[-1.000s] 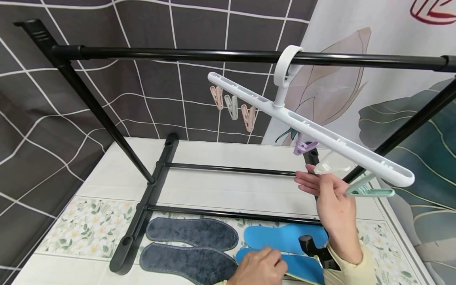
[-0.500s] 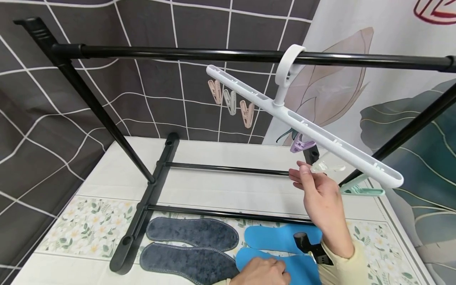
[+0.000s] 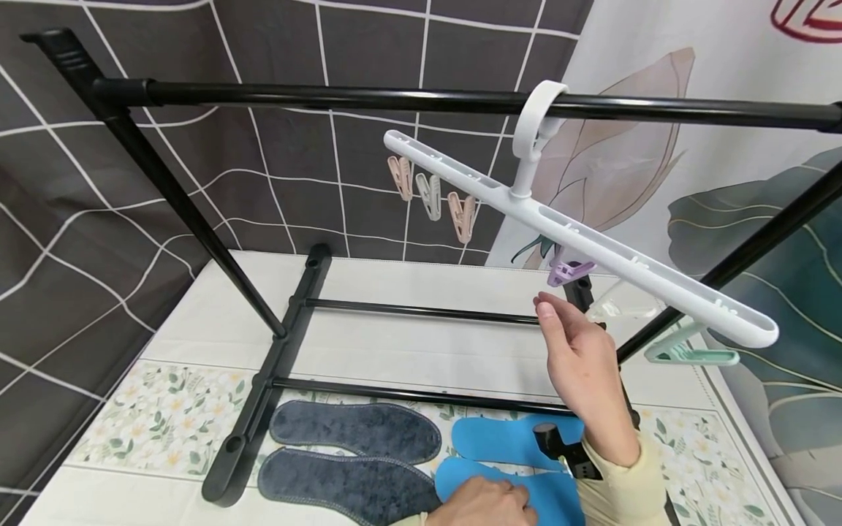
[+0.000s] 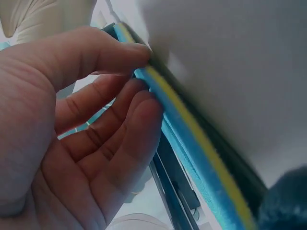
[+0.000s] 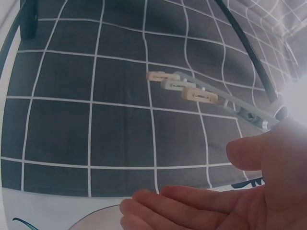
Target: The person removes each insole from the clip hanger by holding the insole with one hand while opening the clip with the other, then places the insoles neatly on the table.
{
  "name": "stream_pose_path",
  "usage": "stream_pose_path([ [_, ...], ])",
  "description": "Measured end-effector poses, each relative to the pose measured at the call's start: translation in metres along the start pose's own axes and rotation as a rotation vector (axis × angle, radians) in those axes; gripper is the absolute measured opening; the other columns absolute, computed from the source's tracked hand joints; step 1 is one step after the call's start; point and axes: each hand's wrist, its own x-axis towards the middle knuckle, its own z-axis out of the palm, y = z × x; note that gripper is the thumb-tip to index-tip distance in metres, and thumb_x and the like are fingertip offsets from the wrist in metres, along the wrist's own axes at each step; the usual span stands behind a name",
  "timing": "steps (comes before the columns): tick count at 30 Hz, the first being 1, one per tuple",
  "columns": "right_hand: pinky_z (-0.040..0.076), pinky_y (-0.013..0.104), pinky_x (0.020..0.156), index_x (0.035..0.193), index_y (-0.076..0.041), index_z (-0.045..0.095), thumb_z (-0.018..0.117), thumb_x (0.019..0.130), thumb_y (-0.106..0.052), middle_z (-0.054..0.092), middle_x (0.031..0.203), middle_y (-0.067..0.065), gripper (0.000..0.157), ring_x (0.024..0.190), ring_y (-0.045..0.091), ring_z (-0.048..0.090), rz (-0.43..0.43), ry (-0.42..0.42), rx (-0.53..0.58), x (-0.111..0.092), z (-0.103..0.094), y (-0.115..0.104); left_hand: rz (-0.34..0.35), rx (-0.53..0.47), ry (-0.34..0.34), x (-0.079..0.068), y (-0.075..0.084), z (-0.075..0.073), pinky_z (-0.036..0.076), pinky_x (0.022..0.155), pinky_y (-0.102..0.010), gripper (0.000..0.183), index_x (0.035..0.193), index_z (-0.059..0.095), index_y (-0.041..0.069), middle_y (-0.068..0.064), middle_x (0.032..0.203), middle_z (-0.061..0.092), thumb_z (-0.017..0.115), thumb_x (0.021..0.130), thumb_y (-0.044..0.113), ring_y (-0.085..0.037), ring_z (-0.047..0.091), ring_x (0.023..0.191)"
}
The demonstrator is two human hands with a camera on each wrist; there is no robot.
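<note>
My left hand [image 3: 483,504] is at the front blue insole [image 3: 549,491], low in the head view. In the left wrist view, thumb and fingertips pinch the insole's blue and yellow edge [image 4: 184,117]. My right hand [image 3: 582,358] is raised, fingers fairly straight and nothing held, below a white clip hanger [image 3: 559,230]. The hanger hooks over the rack's top rail. A purple clip [image 3: 569,270] hangs just above the right fingertips; a clear clip [image 3: 628,301] is just behind the hand. A green clip [image 3: 693,354] hangs at the near end.
The black rack [image 3: 329,96] spans the view, its lower bars crossing behind the insoles. Two dark grey insoles [image 3: 355,431] lie left of a second blue insole [image 3: 500,438]. Pink clips [image 3: 463,218] and a pale grey clip [image 3: 430,196] hang at the hanger's far end.
My right hand has moved left and away from the clear clip, its fingers and thumb coming nearer together. The hanger has swayed slightly. My left hand shifted slightly and stays at the front blue insole.
</note>
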Motion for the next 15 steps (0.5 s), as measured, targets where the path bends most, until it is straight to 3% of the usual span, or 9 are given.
stream_pose_path([
  [4,0.042,0.036,0.073,0.130,-0.013,0.054,0.038,0.097,-0.043,0.061,0.120,0.009,0.047,0.102,0.023,0.058,0.003,-0.004,0.001,0.001,0.002,-0.002,0.048,-0.030,0.023,0.000,-0.007,-0.004,0.026,0.049,-0.007,0.024,0.080,0.058,0.023,0.010,0.068,0.039,0.047,0.095,0.038,0.004,0.030,0.056],
  [6,0.043,0.041,0.076,0.130,-0.012,0.053,0.038,0.097,-0.043,0.060,0.121,0.011,0.048,0.108,0.026,0.057,0.004,-0.008,0.002,0.001,0.003,-0.003,0.048,-0.022,0.024,0.000,-0.011,-0.009,0.025,0.048,-0.008,0.020,0.081,0.060,0.023,0.011,0.067,0.040,0.049,0.095,0.033,0.004,0.030,0.055],
  [9,0.045,0.045,0.078,0.130,-0.010,0.053,0.039,0.097,-0.042,0.060,0.120,0.012,0.049,0.109,0.029,0.057,-0.006,-0.001,-0.014,0.002,0.005,-0.003,0.014,0.036,0.074,-0.002,-0.016,-0.020,0.024,0.045,-0.010,0.012,0.085,0.063,0.023,0.011,0.068,0.042,0.054,0.093,0.025,0.003,0.030,0.055],
  [15,0.042,0.042,0.073,0.130,-0.010,0.054,0.040,0.097,-0.042,0.062,0.118,0.014,0.048,0.103,0.030,0.059,-0.035,0.030,-0.055,0.006,0.008,-0.002,-0.073,0.112,0.251,-0.008,-0.032,-0.039,0.026,0.049,-0.009,0.006,0.088,0.066,0.024,0.012,0.074,0.050,0.061,0.088,0.021,0.003,0.037,0.058],
])
